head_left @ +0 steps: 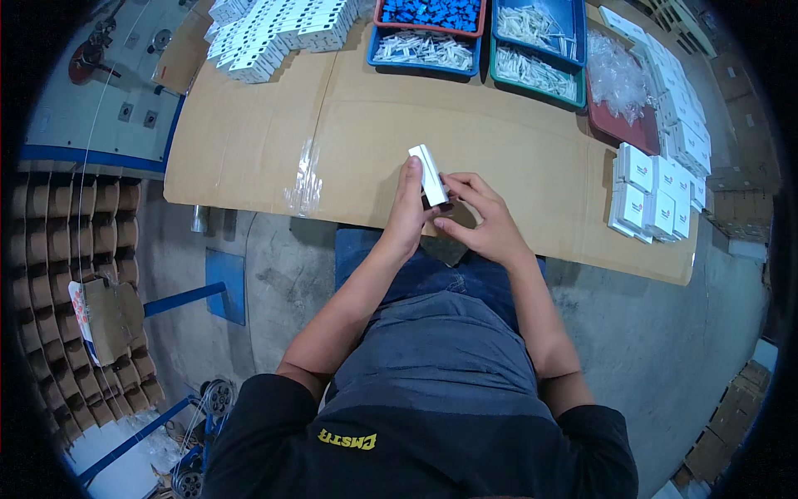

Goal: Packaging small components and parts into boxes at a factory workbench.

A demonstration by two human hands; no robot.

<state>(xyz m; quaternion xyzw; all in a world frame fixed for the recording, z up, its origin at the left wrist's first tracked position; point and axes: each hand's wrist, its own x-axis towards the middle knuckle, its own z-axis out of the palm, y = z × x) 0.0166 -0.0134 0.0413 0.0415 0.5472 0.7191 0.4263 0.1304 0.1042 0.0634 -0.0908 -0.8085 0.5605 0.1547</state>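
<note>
A small white rectangular box [431, 173] stands tilted above the near edge of the cardboard-covered table [374, 125]. My left hand [407, 212] grips it from the left side, fingers along its long face. My right hand [482, 220] touches its lower right end with thumb and fingertips. Both hands hold the box just over the table's front edge, above my lap.
Stacks of white boxes lie at the back left [274, 33] and along the right edge [657, 191]. Blue and green trays [424, 50] with white parts and a red tray [619, 116] with clear bags stand at the back. Cardboard dividers [75, 249] fill the left floor.
</note>
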